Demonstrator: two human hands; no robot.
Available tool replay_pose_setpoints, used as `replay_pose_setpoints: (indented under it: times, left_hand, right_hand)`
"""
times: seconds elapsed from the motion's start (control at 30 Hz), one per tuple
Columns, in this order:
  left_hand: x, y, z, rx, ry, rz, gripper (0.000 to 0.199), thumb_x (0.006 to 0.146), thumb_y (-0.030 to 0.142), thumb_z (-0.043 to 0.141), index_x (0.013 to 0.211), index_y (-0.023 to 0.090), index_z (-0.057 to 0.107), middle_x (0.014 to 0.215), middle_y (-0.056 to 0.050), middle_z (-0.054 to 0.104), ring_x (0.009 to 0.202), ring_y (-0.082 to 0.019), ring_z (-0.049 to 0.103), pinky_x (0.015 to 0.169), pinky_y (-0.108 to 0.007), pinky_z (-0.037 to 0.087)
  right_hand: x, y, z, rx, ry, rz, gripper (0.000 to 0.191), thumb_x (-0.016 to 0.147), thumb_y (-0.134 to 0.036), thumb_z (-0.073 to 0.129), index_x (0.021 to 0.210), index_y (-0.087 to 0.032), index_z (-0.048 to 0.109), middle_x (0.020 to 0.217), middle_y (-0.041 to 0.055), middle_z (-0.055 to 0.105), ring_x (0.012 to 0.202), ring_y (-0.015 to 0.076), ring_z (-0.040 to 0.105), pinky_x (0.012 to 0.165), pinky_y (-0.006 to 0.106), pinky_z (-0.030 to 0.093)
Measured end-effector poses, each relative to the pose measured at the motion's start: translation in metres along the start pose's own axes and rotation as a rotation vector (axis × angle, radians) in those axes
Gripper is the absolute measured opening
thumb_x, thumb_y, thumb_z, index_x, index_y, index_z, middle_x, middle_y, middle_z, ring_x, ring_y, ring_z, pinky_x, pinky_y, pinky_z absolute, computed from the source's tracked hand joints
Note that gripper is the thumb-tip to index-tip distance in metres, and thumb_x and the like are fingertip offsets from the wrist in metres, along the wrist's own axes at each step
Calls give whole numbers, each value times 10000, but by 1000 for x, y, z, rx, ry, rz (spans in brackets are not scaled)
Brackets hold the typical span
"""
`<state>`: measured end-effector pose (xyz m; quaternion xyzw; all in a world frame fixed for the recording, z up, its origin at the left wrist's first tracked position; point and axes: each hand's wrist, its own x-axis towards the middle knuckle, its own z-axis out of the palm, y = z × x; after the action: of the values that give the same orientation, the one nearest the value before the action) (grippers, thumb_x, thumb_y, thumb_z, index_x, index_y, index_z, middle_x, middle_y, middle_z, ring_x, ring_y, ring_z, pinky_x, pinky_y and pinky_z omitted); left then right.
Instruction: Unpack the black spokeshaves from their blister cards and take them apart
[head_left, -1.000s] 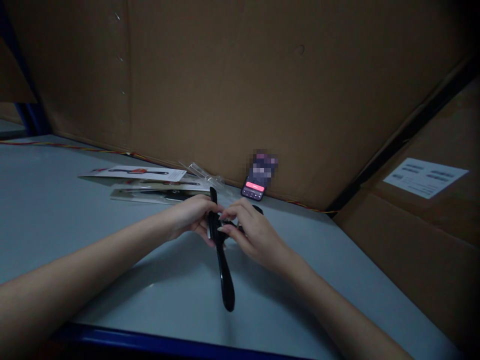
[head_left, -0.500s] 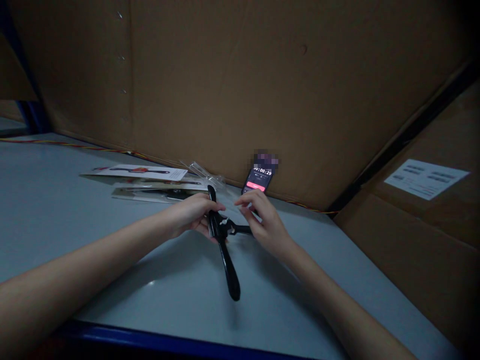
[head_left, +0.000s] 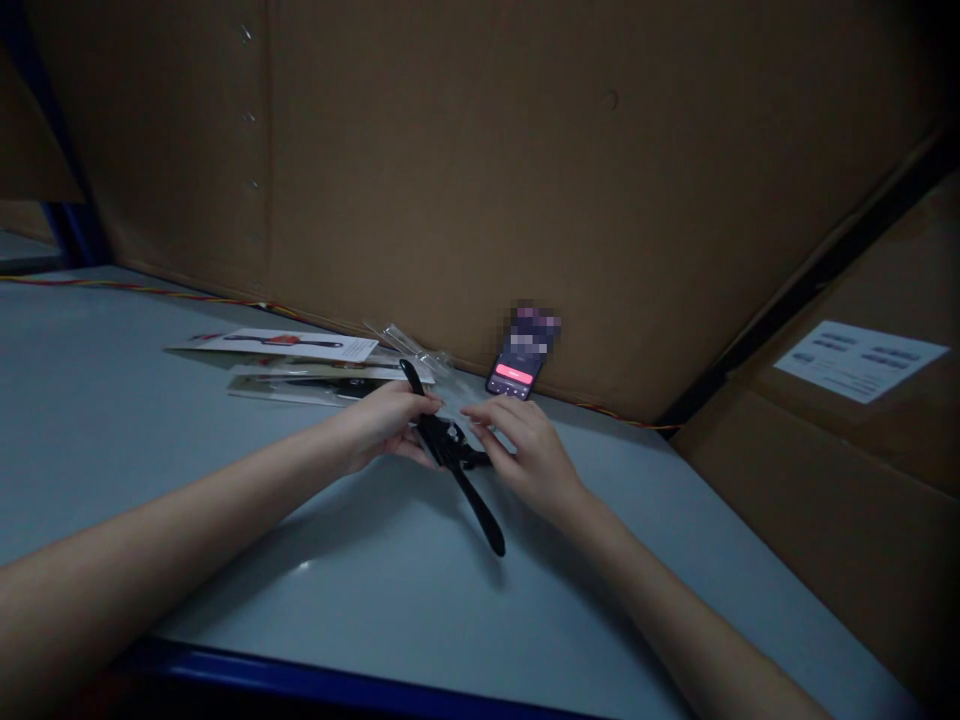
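A black spokeshave (head_left: pixel 480 515) with two long handles and small pale metal fittings at its middle is tilted above the table. My left hand (head_left: pixel 394 425) is closed around its upper part, thumb on the near side and fingers underneath. My right hand (head_left: pixel 529 445) is just right of the tool's middle. Its fingers are bent, with a small gap between thumb and forefinger and nothing visible between them. Another black handle-like piece (head_left: pixel 476 458) reaches from the tool's middle toward my right palm, which hides its end; whether it is joined cannot be seen.
Flat packages (head_left: pixel 300 345) with printed cards and clear plastic wrapping (head_left: pixel 420 350) lie at the back left. A lit phone (head_left: pixel 517 365) leans on the cardboard wall (head_left: pixel 450 180). A labelled cardboard box (head_left: pixel 825 450) stands right. The table's blue edge (head_left: pixel 300 675) runs along the front.
The spokeshave has turned, its lower handle swinging right and up and its upper end shifting left. My right thumb and forefinger have come a little nearer its middle. My left hand keeps its grip.
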<state>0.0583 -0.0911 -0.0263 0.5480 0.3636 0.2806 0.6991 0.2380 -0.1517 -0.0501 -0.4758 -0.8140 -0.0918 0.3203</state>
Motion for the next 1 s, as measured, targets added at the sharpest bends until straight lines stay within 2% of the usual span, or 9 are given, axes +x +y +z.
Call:
replay_pose_setpoints:
  times: [0.1,0.2,0.27,0.37,0.5,0.67,0.8,0.87,1.0]
  left_hand:
    - [-2,1,1,3,-11,-10,113,803,106,501,913,129,514,688,-39,615,601,-196,651,550,-358,558]
    - [-3,0,2,8,5,-8,127,806,102,492,926,141,492,691,-26,602,607,-186,643,576,-374,559]
    - [-2,-1,2,7,21,-6,153,801,110,504,948,146,478,684,-13,589,585,-167,629,586,-372,559]
    - [-2,-2,1,-3,12,-6,182,794,109,507,964,154,462,693,-5,580,597,-169,632,596,-374,560]
    - [-2,-2,0,5,12,2,172,791,95,490,952,153,474,708,-16,579,631,-183,642,593,-376,561]
    - [-2,-1,1,0,19,13,194,788,98,497,972,156,469,729,-32,595,658,-196,646,597,-384,561]
    - [-2,-1,2,-3,39,10,192,791,88,489,968,157,459,701,-25,586,660,-199,647,618,-401,557]
    - [-2,-1,2,-8,44,7,198,787,85,490,968,160,459,702,-27,593,645,-197,647,616,-405,556]
    - [0,-1,1,-10,60,30,191,778,87,501,953,158,475,725,-31,599,618,-189,641,596,-401,555]
  right_hand:
    - [0,-2,2,89,85,103,181,874,-212,469,1013,-207,585,898,47,644,840,182,577,779,333,415]
    - [1,-13,2,188,73,147,154,851,-303,530,957,-206,585,820,28,618,775,168,570,721,305,431]
    - [2,-18,2,173,41,108,159,813,-318,587,925,-205,595,801,26,599,780,176,557,709,307,430]
    - [2,-17,2,156,-3,8,131,823,-180,548,934,-211,610,878,44,591,863,187,541,754,326,428]
    - [1,-8,2,201,1,-59,339,805,-17,419,920,-258,628,987,45,556,962,185,522,811,360,433]
    - [3,-11,4,250,118,52,221,799,-106,493,959,-235,573,996,48,541,952,184,529,805,348,442]
    - [3,-17,5,115,67,120,168,796,-274,592,947,-203,575,917,50,577,895,200,534,781,350,431]
    - [2,-15,5,69,22,69,135,834,-228,542,955,-205,596,939,55,591,920,202,528,801,356,418]
    - [1,-7,5,48,20,-4,323,859,-82,415,1083,-246,580,1017,48,588,967,189,522,815,348,409]
